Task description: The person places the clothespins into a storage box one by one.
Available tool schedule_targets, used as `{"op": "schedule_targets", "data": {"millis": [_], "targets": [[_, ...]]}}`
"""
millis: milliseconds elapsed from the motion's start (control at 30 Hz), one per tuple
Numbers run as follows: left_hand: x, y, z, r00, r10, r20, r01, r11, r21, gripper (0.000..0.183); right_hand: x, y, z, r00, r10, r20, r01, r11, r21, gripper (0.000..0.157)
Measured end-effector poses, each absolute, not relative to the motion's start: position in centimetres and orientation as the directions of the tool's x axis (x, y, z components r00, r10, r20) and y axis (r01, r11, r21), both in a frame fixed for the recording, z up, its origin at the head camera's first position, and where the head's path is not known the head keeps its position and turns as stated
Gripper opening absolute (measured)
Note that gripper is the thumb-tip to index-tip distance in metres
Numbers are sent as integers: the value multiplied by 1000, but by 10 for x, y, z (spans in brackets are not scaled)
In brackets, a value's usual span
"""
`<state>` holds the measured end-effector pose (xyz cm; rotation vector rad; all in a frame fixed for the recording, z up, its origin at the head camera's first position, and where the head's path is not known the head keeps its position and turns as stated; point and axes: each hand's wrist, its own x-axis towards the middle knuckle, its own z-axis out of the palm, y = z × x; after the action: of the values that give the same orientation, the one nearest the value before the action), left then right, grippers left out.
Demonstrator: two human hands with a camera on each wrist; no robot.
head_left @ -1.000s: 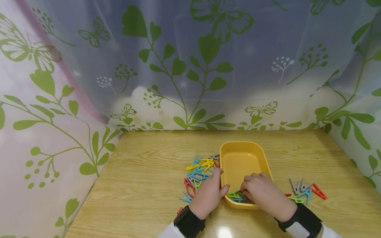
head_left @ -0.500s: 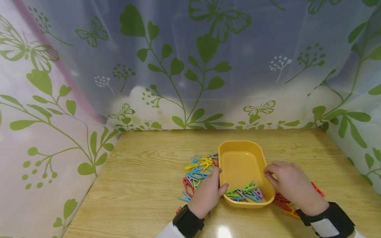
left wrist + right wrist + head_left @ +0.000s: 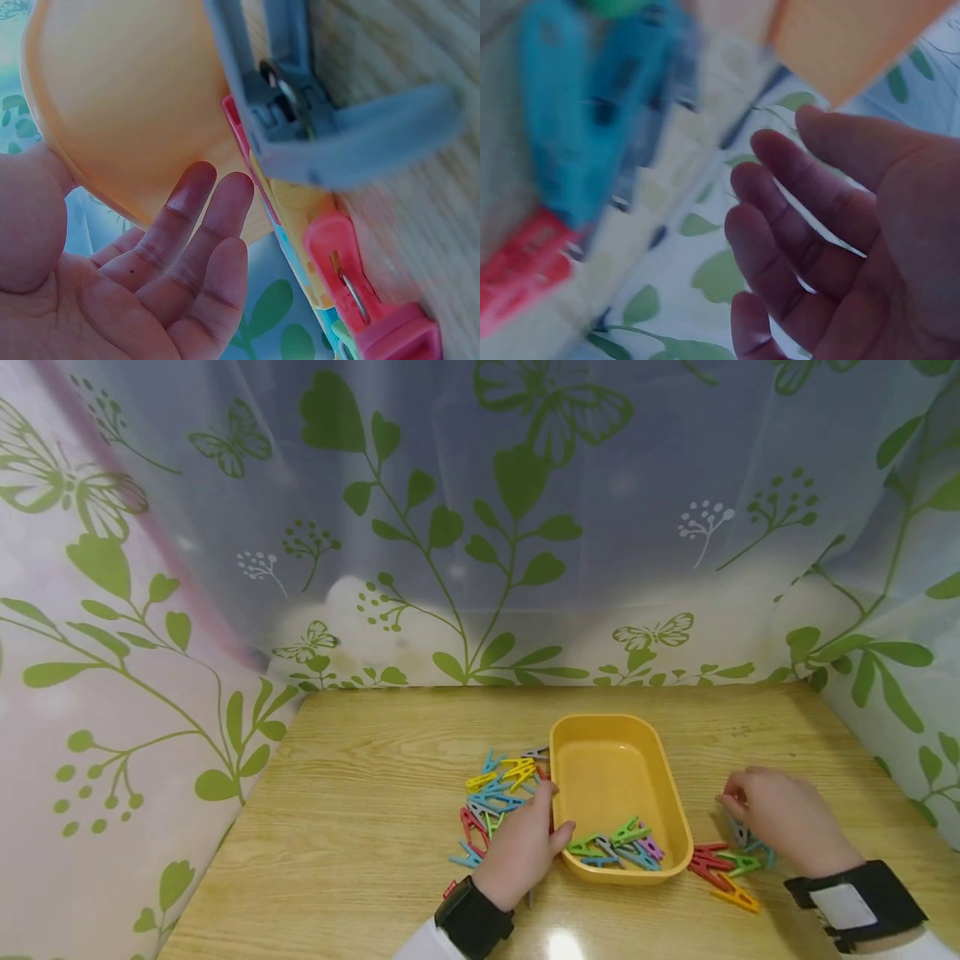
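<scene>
My left hand (image 3: 521, 843) rests at the near left side of a yellow plastic tray (image 3: 607, 781), thumb over the rim. In the left wrist view its loose fingers lie along the tray's outer wall. Inside the tray's near end lie several clothespins, among them a green one (image 3: 630, 832) and a purple one (image 3: 651, 847). My right hand (image 3: 791, 818), fingers loosely bent and holding nothing, hovers over the clothespins right of the tray. A grey clothespin (image 3: 738, 832) is partly hidden below it. A blue clothespin (image 3: 555, 112) shows close by in the right wrist view.
Left of the tray spreads a pile of clothespins, with a yellow one (image 3: 519, 770) near its top. Red clothespins (image 3: 708, 856) and an orange clothespin (image 3: 738, 897) lie by the tray's near right corner. A patterned curtain (image 3: 465, 527) borders the wooden table (image 3: 375, 827).
My right hand has left the tray and moved right, over the loose clothespins. The clothespins in the tray's near end are now uncovered. The left hand has stayed at the rim.
</scene>
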<state>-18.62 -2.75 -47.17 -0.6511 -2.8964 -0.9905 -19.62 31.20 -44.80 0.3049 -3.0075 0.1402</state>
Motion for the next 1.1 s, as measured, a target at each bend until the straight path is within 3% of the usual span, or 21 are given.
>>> {"op": "schedule_targets", "data": {"millis": [200,500,700,900,1100], "targets": [[-186,-28,-471,-914,383,136,386,713,585,47,-199,315,-461,-981,-173,86,-179,982,-67,27],[-185,-28,-471,-909,394,137,394,704,591,47,-204,312,-466,-992,-126,12,-127,989,-71,23],[-184,-29,-470,-908,395,137,396,708,585,47,-204,307,-466,-989,-143,41,-146,987,-74,18],[-184,-28,-470,-912,387,133,388,711,586,47,-196,295,-455,-959,-204,198,-216,975,-44,16],[-184,-28,-470,-913,385,134,386,711,588,46,-187,273,-434,-842,-267,470,-310,950,-16,15]]}}
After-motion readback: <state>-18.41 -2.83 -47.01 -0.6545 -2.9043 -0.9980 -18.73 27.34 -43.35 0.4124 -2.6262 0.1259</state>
